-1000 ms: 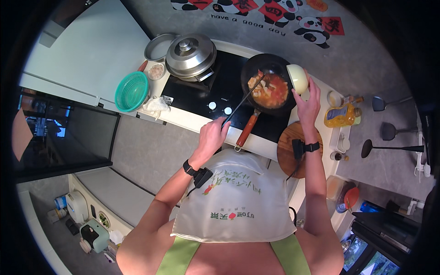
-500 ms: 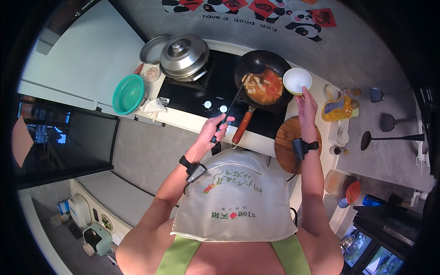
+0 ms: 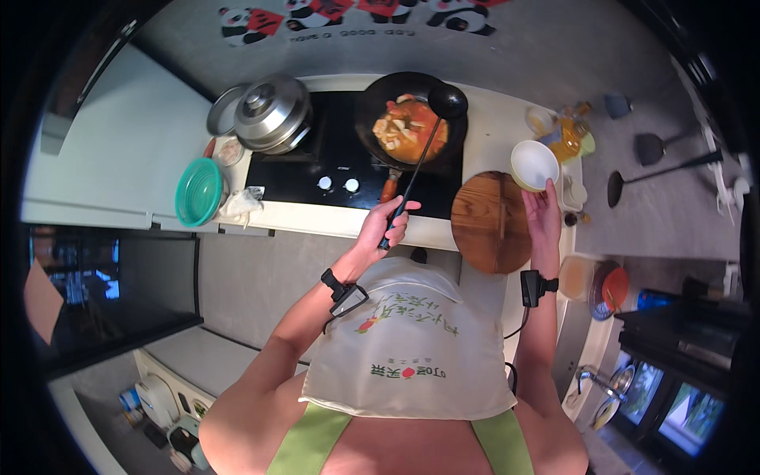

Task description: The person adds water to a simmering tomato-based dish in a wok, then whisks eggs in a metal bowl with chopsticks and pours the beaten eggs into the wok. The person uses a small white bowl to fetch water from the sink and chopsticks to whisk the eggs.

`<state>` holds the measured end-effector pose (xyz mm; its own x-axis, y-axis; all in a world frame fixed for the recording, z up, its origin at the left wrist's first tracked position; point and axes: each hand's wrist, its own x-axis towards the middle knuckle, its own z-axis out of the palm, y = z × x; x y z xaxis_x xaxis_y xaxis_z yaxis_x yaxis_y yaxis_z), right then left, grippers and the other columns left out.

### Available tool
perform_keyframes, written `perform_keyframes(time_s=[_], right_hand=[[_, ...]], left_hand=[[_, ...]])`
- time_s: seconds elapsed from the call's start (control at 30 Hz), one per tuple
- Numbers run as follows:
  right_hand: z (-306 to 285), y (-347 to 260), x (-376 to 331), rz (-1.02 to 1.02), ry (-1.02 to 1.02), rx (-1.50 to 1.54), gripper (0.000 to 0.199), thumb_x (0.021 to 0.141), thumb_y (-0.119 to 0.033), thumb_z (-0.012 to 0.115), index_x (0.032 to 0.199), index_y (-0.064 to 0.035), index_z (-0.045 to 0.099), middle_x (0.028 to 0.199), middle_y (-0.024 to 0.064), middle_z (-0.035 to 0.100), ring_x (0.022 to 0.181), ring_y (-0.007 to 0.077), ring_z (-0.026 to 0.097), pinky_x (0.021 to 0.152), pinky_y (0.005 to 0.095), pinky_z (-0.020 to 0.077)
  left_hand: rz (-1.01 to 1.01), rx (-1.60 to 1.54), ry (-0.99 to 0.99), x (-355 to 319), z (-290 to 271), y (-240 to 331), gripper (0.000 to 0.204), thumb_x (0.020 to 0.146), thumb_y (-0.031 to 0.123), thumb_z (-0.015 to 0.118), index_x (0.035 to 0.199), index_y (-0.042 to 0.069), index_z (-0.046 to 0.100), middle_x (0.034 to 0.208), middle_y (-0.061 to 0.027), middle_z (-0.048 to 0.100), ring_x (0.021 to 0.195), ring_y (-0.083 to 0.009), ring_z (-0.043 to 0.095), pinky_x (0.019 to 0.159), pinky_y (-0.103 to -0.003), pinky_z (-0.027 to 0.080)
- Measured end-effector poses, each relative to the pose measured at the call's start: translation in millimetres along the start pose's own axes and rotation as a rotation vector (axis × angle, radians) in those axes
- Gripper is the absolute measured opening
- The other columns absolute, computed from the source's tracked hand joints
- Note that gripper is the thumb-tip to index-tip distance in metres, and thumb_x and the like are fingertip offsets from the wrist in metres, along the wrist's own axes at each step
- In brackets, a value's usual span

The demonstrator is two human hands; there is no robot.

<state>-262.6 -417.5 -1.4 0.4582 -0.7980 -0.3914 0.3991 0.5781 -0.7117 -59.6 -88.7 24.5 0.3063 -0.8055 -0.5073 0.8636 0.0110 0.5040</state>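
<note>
Currently: ladle over the pan edge, bowl held out to the right

Left hand is wrapped round the ladle's handle, index finger sticking out. Ladle head sits ahead and right of that hand, above the pan's right edge; can't tell if it touches the rim or carries anything. Reddish food with pale chunks is in the pan, ahead of the left hand. Right hand grips the bowl by its near side, fingers under the rim, white inside turned up, no contents visible.

Step, my read: stirring or dishing with the ladle, bowl kept aside. Can't tell which. Next move calls for a level ladle head; bowl and ladle are well apart, so joining them means closing that gap.

In the way: wooden lid between the hands, just left of the right one. Pan handle points back at the left hand, just beside the ladle's shaft. Oil bottle is just past the bowl, tight for outward swings. Steel pot is ahead-left of the left hand; green basket and white crumpled cloth lie farther left, clear of both hands.
</note>
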Motion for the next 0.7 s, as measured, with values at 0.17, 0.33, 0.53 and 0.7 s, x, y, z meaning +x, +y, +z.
perform_keyframes(time_s=[0.17,0.33,0.53,0.7], right_hand=[[-59,-16,-74,-0.097,0.113,-0.022,0.049,0.1,-0.025,0.072,0.134,0.0064,0.056,0.132,0.0185,0.064,0.121,0.0268,0.066,0.105,0.0377,0.0573],[-93,-5,-157,-0.161,0.288,0.004,0.048,0.101,-0.026,0.071,0.135,0.0057,0.056,0.132,0.0177,0.064,0.12,0.0256,0.066,0.102,0.0356,0.0581],[-119,2,-254,-0.244,0.419,0.001,0.044,0.102,-0.024,0.069,0.132,0.0058,0.058,0.131,0.0157,0.066,0.12,0.0232,0.067,0.104,0.0355,0.0569],[-147,11,-297,-0.276,0.567,0.095,0.041,0.102,-0.024,0.07,0.13,0.0049,0.06,0.126,0.0156,0.068,0.114,0.0231,0.069,0.102,0.0358,0.058]], left_hand=[[-0.065,0.187,-0.097,33,36,-30,0.04,0.112,0.032,0.045,0.122,-0.003,0.06,0.069,0.0055,0.042,0.046,-0.0047,0.036,0.042,-0.022,0.03],[-0.077,0.402,-0.032,84,45,-72,0.033,0.109,0.028,0.045,0.112,-0.001,0.063,0.068,0.0036,0.047,0.047,-0.0076,0.04,0.042,-0.025,0.033],[0.032,0.584,0.054,157,38,-128,0.027,0.105,0.024,0.047,0.1,0.002,0.062,0.067,0.0013,0.05,0.048,-0.0104,0.046,0.043,-0.03,0.039],[-0.053,0.374,0.048,197,33,-151,0.024,0.105,0.024,0.052,0.097,0.003,0.063,0.067,0.0028,0.049,0.051,-0.0088,0.044,0.046,-0.027,0.037]])
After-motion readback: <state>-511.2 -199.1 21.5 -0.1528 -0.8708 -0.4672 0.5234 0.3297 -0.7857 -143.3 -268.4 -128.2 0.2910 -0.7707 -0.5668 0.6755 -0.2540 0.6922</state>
